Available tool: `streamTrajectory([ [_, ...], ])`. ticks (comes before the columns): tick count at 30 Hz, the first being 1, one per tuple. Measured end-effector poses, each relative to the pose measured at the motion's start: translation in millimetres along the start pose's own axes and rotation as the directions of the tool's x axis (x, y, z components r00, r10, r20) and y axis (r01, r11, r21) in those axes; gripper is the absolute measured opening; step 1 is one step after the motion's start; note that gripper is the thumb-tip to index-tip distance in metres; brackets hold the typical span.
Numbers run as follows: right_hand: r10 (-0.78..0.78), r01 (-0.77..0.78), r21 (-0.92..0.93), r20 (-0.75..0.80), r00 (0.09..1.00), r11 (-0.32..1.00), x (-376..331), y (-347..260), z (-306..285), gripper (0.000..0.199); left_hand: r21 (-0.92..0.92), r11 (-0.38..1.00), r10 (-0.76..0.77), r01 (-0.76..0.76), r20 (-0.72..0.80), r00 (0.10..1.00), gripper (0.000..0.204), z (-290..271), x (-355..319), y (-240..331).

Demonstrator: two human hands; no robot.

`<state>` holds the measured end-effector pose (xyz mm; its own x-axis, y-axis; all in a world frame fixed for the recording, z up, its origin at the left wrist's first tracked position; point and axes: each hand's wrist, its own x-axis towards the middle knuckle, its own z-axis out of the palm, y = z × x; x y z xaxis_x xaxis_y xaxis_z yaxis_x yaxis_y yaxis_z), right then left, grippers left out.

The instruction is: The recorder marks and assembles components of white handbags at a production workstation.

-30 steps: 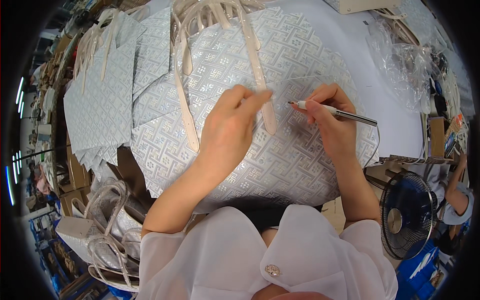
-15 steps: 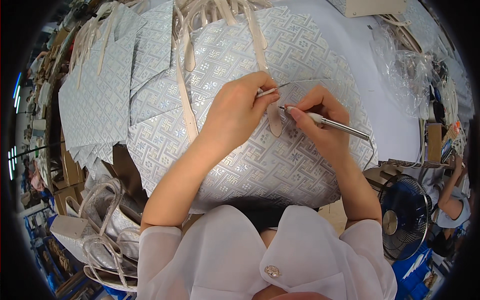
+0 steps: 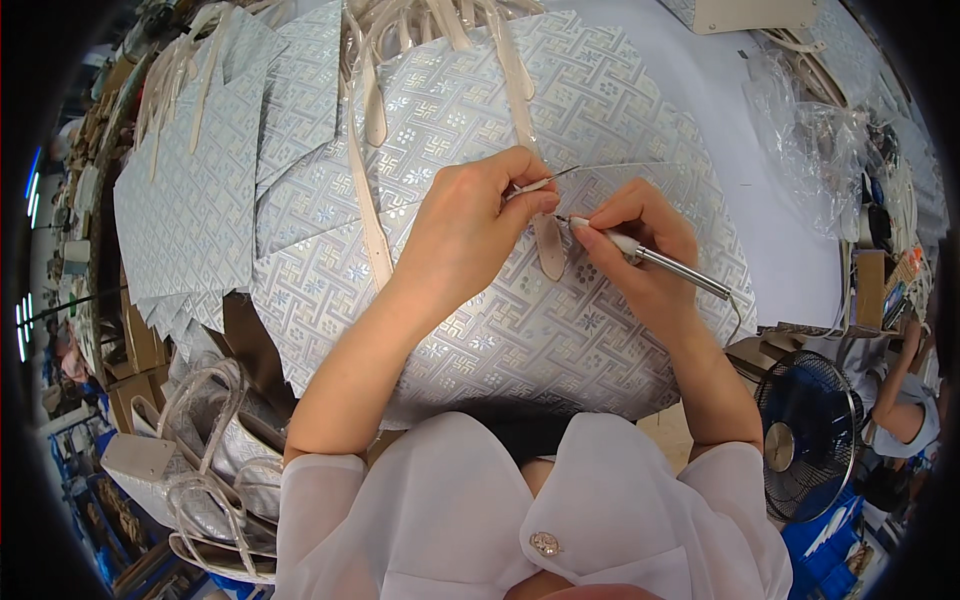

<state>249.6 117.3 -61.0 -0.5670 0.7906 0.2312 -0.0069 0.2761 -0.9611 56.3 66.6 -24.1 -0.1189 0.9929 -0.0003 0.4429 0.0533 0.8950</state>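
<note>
Head view shows the left hand arched palm-down over a patterned panel, thumb and forefinger pinching a thin pale strip. The right hand grips a white-and-silver pen-shaped tool like a pen, its tip close by a pale strap; contact cannot be told. Panel and strap lie at the near edge of the surface. Beyond that edge, to the left, handled bags cluster, contents unclear. Beside the right edge sits a cardboard box.
</note>
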Motion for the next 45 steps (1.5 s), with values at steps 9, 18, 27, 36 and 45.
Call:
streamTrajectory([
  [9, 0.020, -0.020, 0.047, -0.001, 1.000, 0.999, 5, -9, 3, 0.011, -0.098, 0.995, -0.001, -0.007, -0.081, 0.997, 0.017, -33, -10, 1],
  [18, 0.067, -0.044, 0.283, -0.074, 0.995, 0.958, 9, -13, 5, 0.009, 0.615, 0.788, 0.130, 0.043, -0.233, 0.964, 0.037, -100, -122, -22],
  [27, 0.128, -0.171, 0.256, 0.178, 0.976, 0.951, 29, -46, 70, 0.009, 0.367, 0.930, 0.082, -0.006, -0.192, 0.978, 0.015, -82, -75, -41],
  [36, 0.201, -0.234, 0.078, 0.302, 0.932, 0.969, 43, -43, 103, 0.009, 0.215, 0.975, 0.113, -0.059, -0.251, 0.961, 0.013, -86, -88, -50],
  [45, 0.092, -0.140, 0.125, 0.331, 0.939, 0.982, 45, -29, 100, 0.008, 0.077, 0.997, 0.033, -0.019, -0.183, 0.983, 0.013, -94, -80, -51],
])
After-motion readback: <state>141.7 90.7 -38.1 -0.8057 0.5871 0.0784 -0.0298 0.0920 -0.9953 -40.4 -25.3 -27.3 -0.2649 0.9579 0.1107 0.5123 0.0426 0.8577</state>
